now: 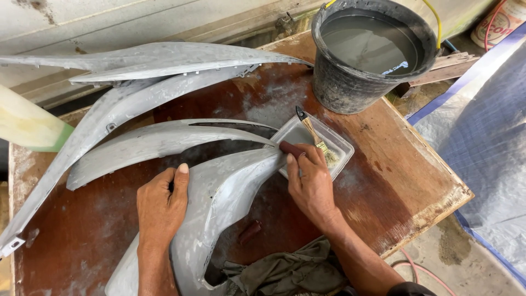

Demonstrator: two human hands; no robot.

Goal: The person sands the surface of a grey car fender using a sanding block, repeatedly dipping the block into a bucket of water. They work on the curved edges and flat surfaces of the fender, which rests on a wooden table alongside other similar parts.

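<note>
Grey panel (219,203) btm cut off; pad (291,148) mostly under right hand (311,183).

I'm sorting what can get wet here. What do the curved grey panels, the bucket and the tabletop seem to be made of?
Curved grey panels: likely moulded plastic, matt and scuffed, with thin edges.
Bucket: probably black plastic or rubber, grimy, holding murky water.
Tabletop: reddish-brown plywood, its worn edge showing pale layers.

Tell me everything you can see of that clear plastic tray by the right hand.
The shallow rectangular clear plastic tray sits flat on the reddish-brown wooden board, just below the black bucket of grey water. It looks thin and translucent with rounded corners and cloudy residue inside. A wooden-handled paintbrush lies slantwise in it. The right hand overlaps its near edge; the curved grey panel meets its left side.
</note>
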